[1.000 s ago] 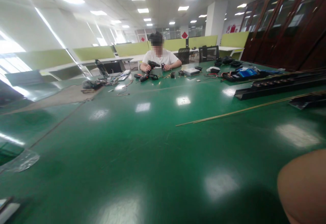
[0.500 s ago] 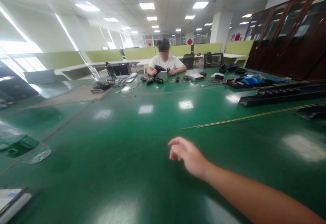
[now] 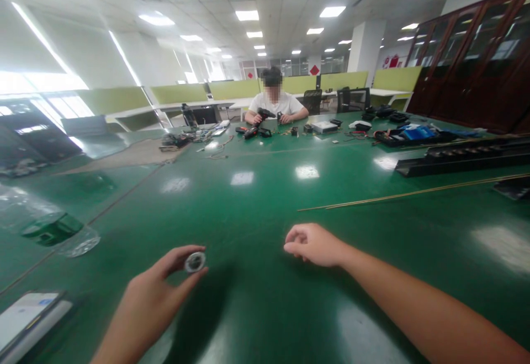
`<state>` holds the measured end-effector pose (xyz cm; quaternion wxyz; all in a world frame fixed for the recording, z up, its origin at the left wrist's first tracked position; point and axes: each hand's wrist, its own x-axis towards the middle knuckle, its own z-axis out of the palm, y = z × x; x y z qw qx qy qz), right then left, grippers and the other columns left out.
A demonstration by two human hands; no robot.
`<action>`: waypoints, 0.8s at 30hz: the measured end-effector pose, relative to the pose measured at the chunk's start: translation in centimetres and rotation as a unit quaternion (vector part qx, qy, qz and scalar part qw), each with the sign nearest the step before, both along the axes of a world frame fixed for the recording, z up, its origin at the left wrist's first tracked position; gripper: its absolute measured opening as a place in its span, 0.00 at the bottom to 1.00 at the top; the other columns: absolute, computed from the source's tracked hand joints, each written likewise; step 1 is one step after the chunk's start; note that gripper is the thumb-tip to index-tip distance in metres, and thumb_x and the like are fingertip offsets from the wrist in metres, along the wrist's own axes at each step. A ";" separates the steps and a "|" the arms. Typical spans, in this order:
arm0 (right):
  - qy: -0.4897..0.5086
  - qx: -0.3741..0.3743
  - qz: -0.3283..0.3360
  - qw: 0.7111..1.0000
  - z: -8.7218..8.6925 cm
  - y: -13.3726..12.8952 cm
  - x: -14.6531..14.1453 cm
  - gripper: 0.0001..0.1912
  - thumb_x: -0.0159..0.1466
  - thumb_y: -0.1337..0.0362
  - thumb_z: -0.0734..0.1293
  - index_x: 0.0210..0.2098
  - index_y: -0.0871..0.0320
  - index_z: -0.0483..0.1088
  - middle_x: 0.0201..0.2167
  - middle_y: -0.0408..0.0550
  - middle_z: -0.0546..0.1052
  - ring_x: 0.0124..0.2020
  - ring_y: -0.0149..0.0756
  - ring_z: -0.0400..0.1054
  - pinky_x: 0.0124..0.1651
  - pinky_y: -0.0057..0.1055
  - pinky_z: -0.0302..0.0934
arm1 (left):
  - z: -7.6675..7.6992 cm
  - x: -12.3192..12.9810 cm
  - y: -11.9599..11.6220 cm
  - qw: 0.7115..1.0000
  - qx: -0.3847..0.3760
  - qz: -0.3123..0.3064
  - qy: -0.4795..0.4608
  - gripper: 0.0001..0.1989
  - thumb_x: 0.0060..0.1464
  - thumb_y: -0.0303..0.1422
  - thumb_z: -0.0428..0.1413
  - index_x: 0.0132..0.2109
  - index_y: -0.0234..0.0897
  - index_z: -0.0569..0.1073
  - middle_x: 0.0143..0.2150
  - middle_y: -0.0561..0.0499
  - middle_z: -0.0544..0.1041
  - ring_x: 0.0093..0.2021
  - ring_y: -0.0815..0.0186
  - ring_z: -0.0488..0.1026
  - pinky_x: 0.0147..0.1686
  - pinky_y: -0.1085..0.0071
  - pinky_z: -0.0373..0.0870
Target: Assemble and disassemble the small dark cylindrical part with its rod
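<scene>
My left hand [image 3: 153, 292] grips a small round part [image 3: 195, 262] with a pale silvery rim and a darker centre, held between thumb and fingers above the table. What kind of part it is, I cannot make out. My right hand [image 3: 312, 245] hovers over the green tabletop [image 3: 256, 309] to the right, its fingers curled in toward the thumb. Nothing shows in its grasp. A gap of bare tabletop separates the two hands. Just beyond the right hand lie thin brass-coloured rods [image 3: 372, 198].
A clear plastic bottle [image 3: 53, 228] lies on the left, with a phone [image 3: 28, 317] nearer me. Across the table a person [image 3: 275, 104] holds a black power drill [image 3: 265, 113]. Black rails [image 3: 459, 157] and a tray with blue items [image 3: 418, 132] occupy the right side.
My left hand has come into view from below with the round part in it. My right hand's fingers have curled further in. The view has shifted slightly left.
</scene>
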<state>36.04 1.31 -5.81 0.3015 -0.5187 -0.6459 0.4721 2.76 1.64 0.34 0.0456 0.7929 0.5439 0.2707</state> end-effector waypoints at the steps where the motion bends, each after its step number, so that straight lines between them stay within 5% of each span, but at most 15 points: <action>1: -0.003 0.006 -0.003 1.000 -0.1 0.1 0.3 0.11 0.62 0.59 0.68 0.40 0.60 0.73 0.26 0.43 0.75 0.23 0.28 0.67 0.26 0.23 0.57 | -0.1 1.8 0.9 0.999 -0.027 -0.037 -0.015 0.17 0.52 0.46 0.59 0.46 0.44 0.76 0.39 0.52 0.81 0.37 0.59 0.79 0.38 0.68 0.77; 4: -0.032 0.063 -0.027 0.997 -0.4 0.0 0.7 0.12 0.61 0.61 0.69 0.42 0.60 0.73 0.27 0.43 0.76 0.25 0.29 0.68 0.28 0.24 0.58 | -1.0 7.9 3.2 0.985 -0.097 -0.129 -0.061 0.13 0.53 0.39 0.60 0.46 0.44 0.76 0.41 0.52 0.80 0.39 0.60 0.78 0.43 0.66 0.76; 8: -0.101 0.150 -0.109 0.978 -0.7 -0.2 0.9 0.28 0.59 0.61 0.71 0.58 0.56 0.64 0.26 0.40 0.75 0.26 0.31 0.68 0.31 0.27 0.57 | -3.8 12.8 4.9 0.973 -0.096 -0.197 -0.073 0.14 0.56 0.35 0.59 0.50 0.41 0.75 0.44 0.48 0.79 0.41 0.60 0.76 0.46 0.63 0.74; 14: -0.099 0.180 -0.127 0.970 -1.3 0.1 0.5 0.29 0.56 0.63 0.72 0.56 0.55 0.64 0.32 0.41 0.75 0.26 0.29 0.65 0.32 0.26 0.56 | -6.7 12.0 5.4 0.960 -0.095 -0.250 -0.078 0.18 0.57 0.34 0.58 0.55 0.42 0.71 0.50 0.47 0.76 0.49 0.59 0.74 0.52 0.61 0.71; 18: -0.083 0.209 -0.115 0.968 -1.3 -0.1 0.0 0.25 0.54 0.66 0.72 0.52 0.55 0.68 0.37 0.43 0.74 0.27 0.29 0.64 0.33 0.28 0.58 | -6.6 11.6 5.2 0.961 -0.101 -0.235 -0.103 0.21 0.54 0.34 0.61 0.55 0.42 0.69 0.49 0.47 0.76 0.48 0.60 0.75 0.51 0.62 0.71; 24: -0.087 0.229 -0.091 0.965 -0.7 -0.6 0.0 0.22 0.54 0.67 0.72 0.49 0.56 0.70 0.39 0.45 0.74 0.31 0.32 0.67 0.38 0.30 0.61 | -5.7 12.5 4.2 0.954 -0.124 -0.253 -0.099 0.11 0.55 0.34 0.60 0.46 0.41 0.72 0.42 0.51 0.77 0.41 0.62 0.75 0.43 0.67 0.71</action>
